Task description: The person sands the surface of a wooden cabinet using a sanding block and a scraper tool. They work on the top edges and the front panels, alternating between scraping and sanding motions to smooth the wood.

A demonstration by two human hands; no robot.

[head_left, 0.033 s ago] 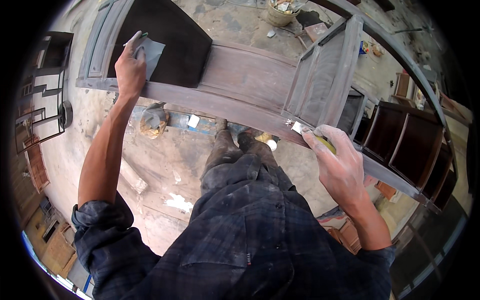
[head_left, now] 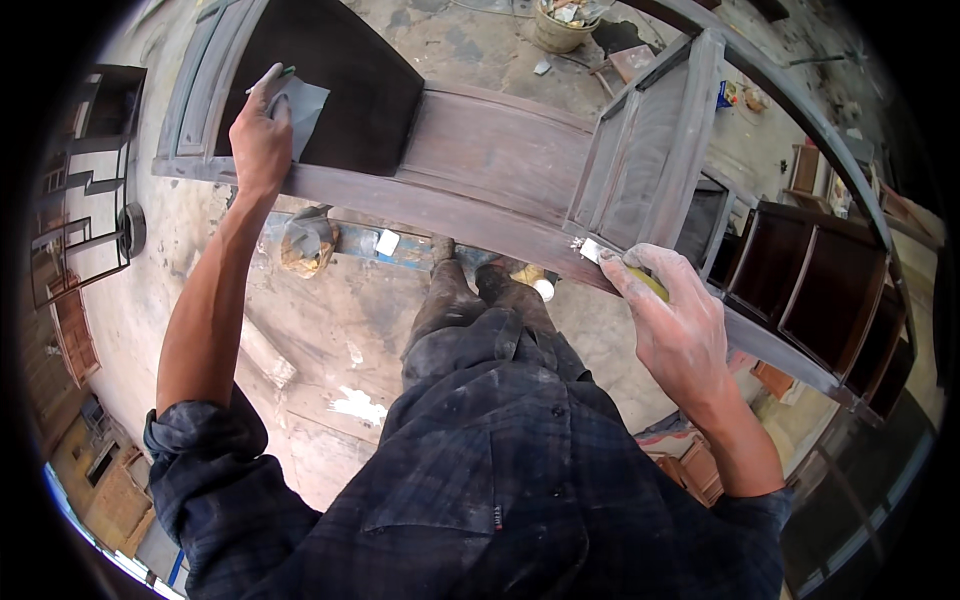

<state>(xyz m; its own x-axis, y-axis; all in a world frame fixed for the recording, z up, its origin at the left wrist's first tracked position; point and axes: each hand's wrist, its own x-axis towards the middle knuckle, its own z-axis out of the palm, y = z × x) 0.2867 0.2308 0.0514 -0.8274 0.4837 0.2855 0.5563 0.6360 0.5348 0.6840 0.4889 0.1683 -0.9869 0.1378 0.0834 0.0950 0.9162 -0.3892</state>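
My right hand, coated in pale dust, is closed around a putty knife with a yellow handle and a bright, pale blade. The blade meets the front rail of a dark wooden furniture frame, and white crumbs show at its tip. On the left, my left hand grips a thin, light blue-grey sheet over the frame's dark panel. A small green-and-white end sticks out by its fingertips; its kind is unclear. The fingers partly hide both held things.
The frame spans the view, with an upright panelled section and dark shelves at right. Beyond it stands a bucket of scraps. A plastic bag and a white cup lie near my feet. Another frame stands far left.
My right hand has shifted very slightly left and up with the putty knife. The left hand looks still.
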